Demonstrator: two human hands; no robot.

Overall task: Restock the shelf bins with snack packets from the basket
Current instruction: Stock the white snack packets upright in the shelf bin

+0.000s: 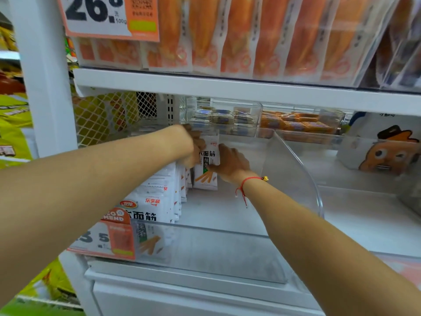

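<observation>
Hands (193, 147) (230, 161) grip an upright white packet (208, 169), fingers hiding its upper edges.

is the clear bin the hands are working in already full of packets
No, white packets fill only the left side of the clear bin; its right part shows bare floor.

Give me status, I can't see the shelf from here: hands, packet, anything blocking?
Both hands, left and right, on one white packet, upright at back of the bin. Row of packets fills left side. Right side free, divider clear of hands.
</observation>
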